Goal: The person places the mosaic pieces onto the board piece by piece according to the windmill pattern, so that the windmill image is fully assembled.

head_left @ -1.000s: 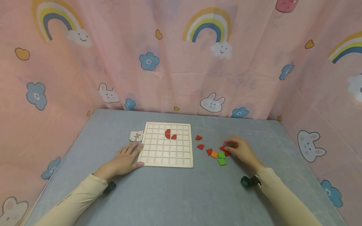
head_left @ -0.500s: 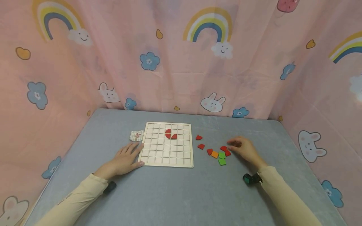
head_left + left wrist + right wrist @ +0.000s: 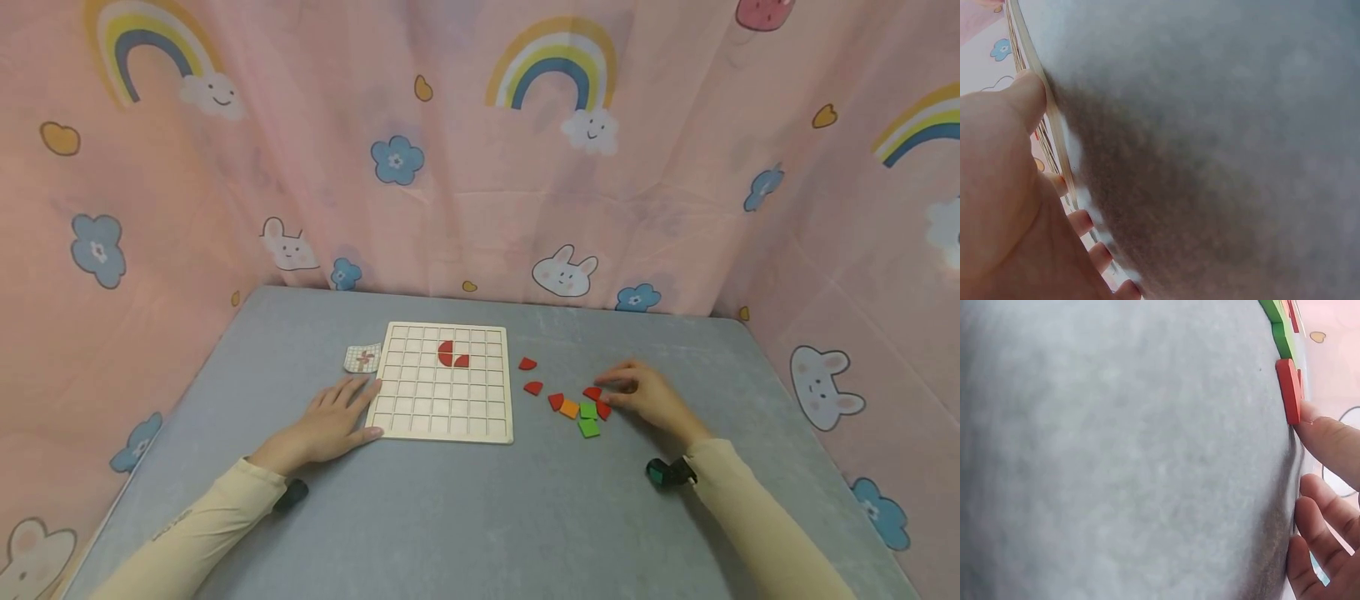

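— Left hand (image 3: 325, 427) first: what has it got?
— Nothing gripped that I can see. Its fingers spread loosely along the left edge of the grid board (image 3: 442, 400), thumb at the near corner. I'd judge it a steadying touch; light pressure is plenty.
— And the right hand (image 3: 652, 402)?
— Fingers loosely bent, a gap between thumb and index. The right wrist view puts a fingertip at the end of a red piece (image 3: 1288, 392); whether it's pinched, I can't tell.
— How would you pick that up cleanly?
— A green tile (image 3: 588, 410) sits against it, or almost, so I'd draw the piece rightward first, then pinch it by opposite edges. The index hangs close by a second red piece (image 3: 592, 392), easily nudged, so lift that finger clear.
— What's on the board?
— Three red quarter-rounds (image 3: 446, 361) in its far half. Anything set beside them should square up to the grid lines without jogging them.
— Past the left hand?
— A small card (image 3: 362, 358) with a red pattern, right by the board's left edge; worth a glance before turning a piece. Behind everything hangs a pink curtain (image 3: 480, 225).
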Demonstrator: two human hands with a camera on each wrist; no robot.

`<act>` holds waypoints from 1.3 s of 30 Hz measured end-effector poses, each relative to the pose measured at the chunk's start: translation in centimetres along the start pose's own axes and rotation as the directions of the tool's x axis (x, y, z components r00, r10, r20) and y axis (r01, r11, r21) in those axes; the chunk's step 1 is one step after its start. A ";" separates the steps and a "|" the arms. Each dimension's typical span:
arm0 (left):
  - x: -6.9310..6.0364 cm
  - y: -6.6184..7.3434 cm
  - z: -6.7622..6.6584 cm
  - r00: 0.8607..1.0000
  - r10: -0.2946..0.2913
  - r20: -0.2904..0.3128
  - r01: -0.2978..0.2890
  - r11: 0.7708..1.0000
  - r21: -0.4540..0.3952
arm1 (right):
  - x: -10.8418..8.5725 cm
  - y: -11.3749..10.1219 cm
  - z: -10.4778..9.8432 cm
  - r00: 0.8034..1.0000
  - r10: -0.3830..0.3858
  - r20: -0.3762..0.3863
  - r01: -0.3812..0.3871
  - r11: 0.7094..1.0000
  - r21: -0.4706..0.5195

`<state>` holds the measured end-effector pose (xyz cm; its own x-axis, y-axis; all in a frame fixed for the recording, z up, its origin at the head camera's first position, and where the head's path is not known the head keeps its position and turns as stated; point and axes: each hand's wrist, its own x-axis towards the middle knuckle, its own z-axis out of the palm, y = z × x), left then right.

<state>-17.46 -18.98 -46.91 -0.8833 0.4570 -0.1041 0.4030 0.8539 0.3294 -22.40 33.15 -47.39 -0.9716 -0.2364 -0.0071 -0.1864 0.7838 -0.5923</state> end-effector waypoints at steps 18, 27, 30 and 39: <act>0.3 -0.3 0.2 1.000 -0.016 0.010 0.015 1.000 0.006 | 0.3 -0.2 0.3 0.999 -0.038 0.006 0.038 0.999 0.025; 0.6 -1.0 1.0 1.000 -0.022 0.002 0.022 1.000 0.001 | 0.6 -0.6 0.4 0.995 -0.084 0.044 0.084 0.996 -0.006; 0.5 -0.8 0.9 1.000 -0.020 0.004 0.020 1.000 0.001 | 0.7 -0.7 0.5 0.997 -0.059 0.054 0.059 0.998 -0.001; 0.0 -0.1 0.1 1.000 -0.015 0.011 0.015 1.000 -0.010 | 1.0 -0.8 0.6 0.997 -0.070 0.037 0.070 0.998 -0.007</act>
<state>-17.46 -19.04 -47.01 -0.8866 0.4468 -0.1193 0.3872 0.8583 0.3369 -23.11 31.93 -47.43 -0.9501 -0.3119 0.0043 -0.2552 0.7694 -0.5856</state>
